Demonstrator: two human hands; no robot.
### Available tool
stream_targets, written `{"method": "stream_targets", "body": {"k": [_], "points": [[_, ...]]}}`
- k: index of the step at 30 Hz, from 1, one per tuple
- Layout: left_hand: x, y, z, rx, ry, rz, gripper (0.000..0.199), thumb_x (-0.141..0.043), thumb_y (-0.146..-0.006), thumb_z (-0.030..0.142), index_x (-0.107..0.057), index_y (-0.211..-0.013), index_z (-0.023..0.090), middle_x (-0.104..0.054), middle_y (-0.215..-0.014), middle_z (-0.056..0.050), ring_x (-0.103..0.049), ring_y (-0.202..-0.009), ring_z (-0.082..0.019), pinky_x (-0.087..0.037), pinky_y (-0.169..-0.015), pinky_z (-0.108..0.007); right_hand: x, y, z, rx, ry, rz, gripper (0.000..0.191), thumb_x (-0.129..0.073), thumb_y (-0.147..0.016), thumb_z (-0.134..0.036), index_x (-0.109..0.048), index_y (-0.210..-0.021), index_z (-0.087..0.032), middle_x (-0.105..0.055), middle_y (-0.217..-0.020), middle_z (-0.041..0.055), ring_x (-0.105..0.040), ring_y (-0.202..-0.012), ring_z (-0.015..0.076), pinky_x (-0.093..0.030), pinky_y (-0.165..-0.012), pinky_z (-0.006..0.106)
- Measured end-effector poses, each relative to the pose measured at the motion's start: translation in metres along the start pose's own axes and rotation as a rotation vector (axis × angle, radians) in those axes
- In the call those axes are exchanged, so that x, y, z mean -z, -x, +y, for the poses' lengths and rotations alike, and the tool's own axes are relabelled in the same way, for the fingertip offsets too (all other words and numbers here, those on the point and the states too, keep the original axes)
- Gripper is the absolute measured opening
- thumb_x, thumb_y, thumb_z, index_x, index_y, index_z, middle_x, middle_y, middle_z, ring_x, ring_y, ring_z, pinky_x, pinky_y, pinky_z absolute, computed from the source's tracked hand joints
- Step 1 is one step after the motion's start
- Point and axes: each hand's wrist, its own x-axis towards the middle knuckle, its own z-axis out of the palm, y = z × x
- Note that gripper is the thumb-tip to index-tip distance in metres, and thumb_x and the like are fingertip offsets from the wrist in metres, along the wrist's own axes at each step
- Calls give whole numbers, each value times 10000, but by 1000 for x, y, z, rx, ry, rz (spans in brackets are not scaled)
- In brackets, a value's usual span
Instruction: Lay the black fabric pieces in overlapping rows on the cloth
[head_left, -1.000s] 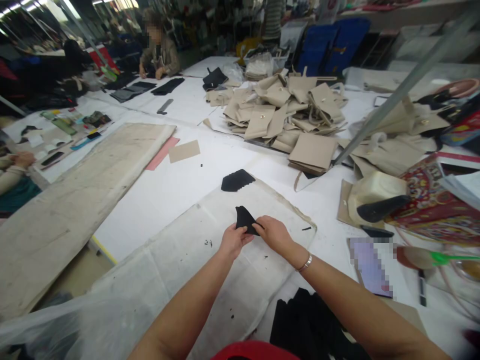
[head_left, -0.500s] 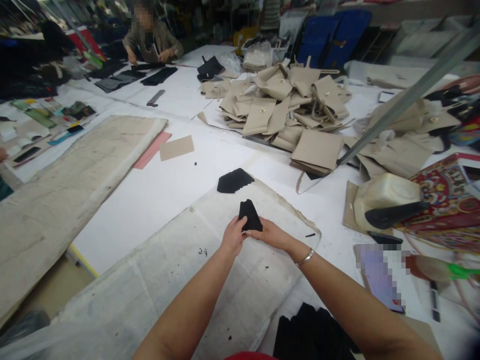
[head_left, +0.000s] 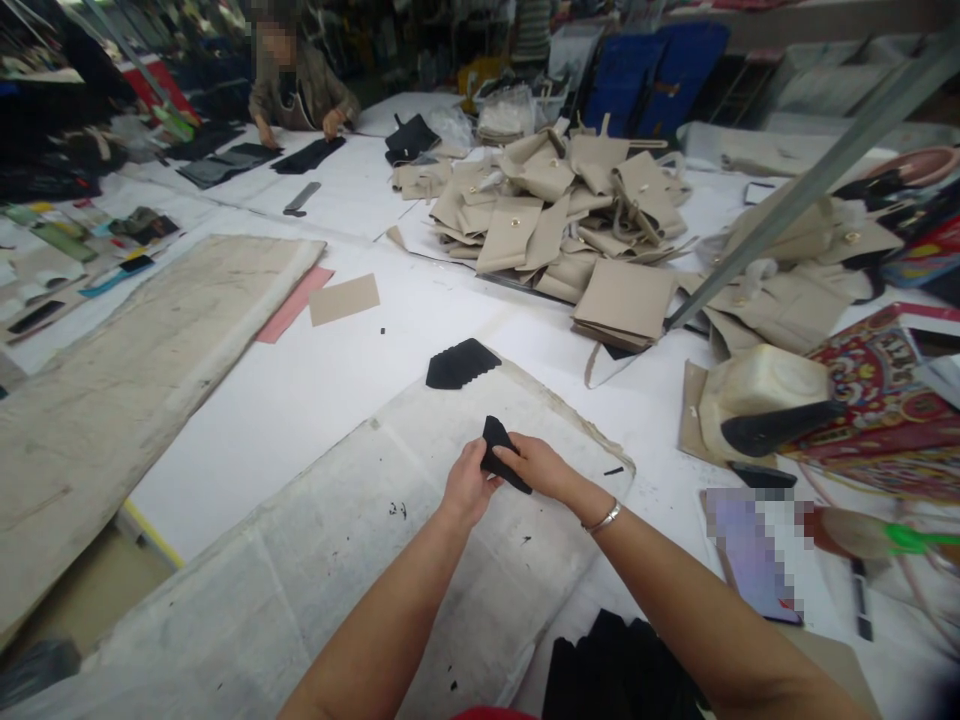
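Note:
A small stack of black pieces is held between my two hands above the pale, stained board. My left hand grips its left side, with the fingers partly hidden under it. Across its right side lies the thumb of my right hand, whose fingers are closed on it too. Beyond my hands, a fanned row of black pieces lies at the board's far corner. More black pieces are piled near my right forearm, at the bottom edge of the view.
Beige pouches are heaped at the back, beside a slanted metal pole. To the right are a cream container, a patterned red box and a phone. A person works at the far left.
The black stack has tilted and turned, its lower end now pointing to the right. My right thumb has moved onto its face. The whole view has shifted slightly.

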Motion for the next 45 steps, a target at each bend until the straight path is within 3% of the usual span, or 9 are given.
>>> {"method": "stream_targets", "body": {"k": [6, 10, 16, 22, 27, 33, 38, 42, 45], "points": [[7, -7, -2, -89, -337, 71, 191, -601, -671, 247, -564, -835, 157, -580, -724, -13, -549, -583, -99, -420, -480, -185, 1, -2, 10, -50, 112, 113, 248, -422, -841, -396, -512, -746, -185, -576, -682, 28, -503, -621, 143, -315, -553, 237], [6, -13, 3, -21, -168, -15, 186, -569, -654, 186, -560, -835, 145, -593, -716, -17, -563, -586, -103, -484, -545, -233, 5, -9, 20, -50, -60, 8, 245, -427, -831, -389, -504, -723, -183, -533, -620, -15, -474, -565, 119, -311, -514, 217], [1, -22, 9, -87, -323, 16, 187, -615, -635, 198, -582, -808, 134, -599, -714, -29, -588, -653, -151, -517, -573, -290, 5, -11, 19, -12, 186, 179, 165, -499, -789, -329, -529, -754, -170, -578, -735, 34, -504, -675, 141, -334, -600, 240], [3, -28, 17, 51, -43, -248, 255, -633, -619, 191, -579, -856, 115, -619, -752, -48, -608, -695, -153, -510, -669, -302, 16, -22, 22, -105, -419, -67, 255, -537, -748, -386, -570, -811, -141, -597, -650, 2, -522, -591, 121, -371, -534, 220], [0, -39, 16, -29, -212, -110, 223, -643, -612, 187, -586, -816, 117, -613, -684, -24, -605, -645, -148, -513, -661, -318, 20, -31, 26, -128, -137, 132, 222, -621, -659, -362, -581, -710, -150, -585, -633, -4, -507, -597, 124, -349, -524, 220], [-4, -55, 16, 63, -81, -232, 252, -622, -588, 140, -579, -834, 113, -639, -728, -48, -623, -669, -151, -514, -678, -303, 29, -43, 41, -87, -429, -93, 284, -538, -744, -367, -581, -913, -143, -646, -782, 27, -567, -691, 140, -410, -586, 228], [-13, -72, 14, -17, -270, -33, 167, -600, -666, 173, -593, -825, 125, -631, -696, -36, -619, -633, -147, -522, -615, -283, 31, -57, 46, -41, 32, 148, 163, -591, -685, -317, -560, -724, -162, -599, -696, 19, -518, -660, 139, -350, -571, 226], [-20, -95, 11, 14, -281, 84, 100, -535, -699, 125, -575, -791, 129, -618, -635, -22, -610, -575, -134, -518, -586, -267, 36, -76, 64, -92, -170, -10, 159, -539, -721, -327, -520, -695, -172, -548, -604, -22, -480, -556, 108, -327, -504, 210], [-26, -113, 12, 40, -303, 134, 109, -525, -689, 93, -567, -781, 136, -616, -628, -15, -602, -538, -129, -516, -567, -262, 42, -91, 84, -135, -194, 25, 122, -520, -737, -291, -523, -701, -174, -536, -576, -36, -470, -534, 100, -327, -504, 207]]}}
